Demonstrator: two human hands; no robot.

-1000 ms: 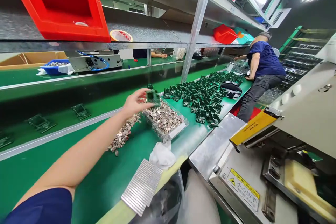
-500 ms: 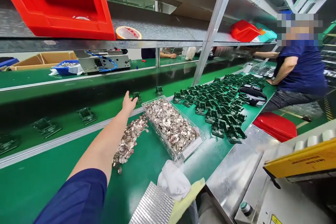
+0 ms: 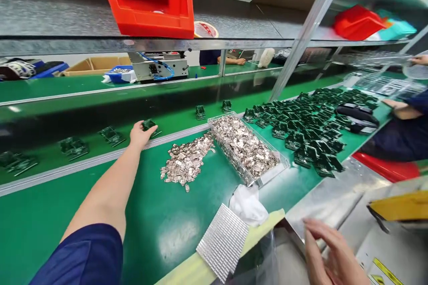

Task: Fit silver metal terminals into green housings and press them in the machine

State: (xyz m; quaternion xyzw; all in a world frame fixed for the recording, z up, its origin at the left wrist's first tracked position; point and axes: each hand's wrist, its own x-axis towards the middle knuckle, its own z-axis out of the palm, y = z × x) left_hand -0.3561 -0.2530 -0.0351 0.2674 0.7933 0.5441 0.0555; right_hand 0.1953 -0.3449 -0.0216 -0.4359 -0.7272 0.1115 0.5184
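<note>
My left hand reaches out over the belt, with thumb and fingers closed round the edges of a green circuit board. At the lower right is my right hand, slightly blurred, with loosely curled fingers apart and nothing visible in them. Several more circuit boards lie spaced along the green belt. Nearer me, a loose heap of small silvery metal pieces lies beside a clear plastic box filled with similar pieces.
A silvery gridded sheet lies by a white cloth at the front edge. Many boards are piled at right, near a co-worker's arm. Overhead, a shelf carries a red bin; a metal post rises mid-right.
The view has swung left. My left hand has moved from open, beside a board, to closed round one on the belt. My right hand has come into view at lower right.
</note>
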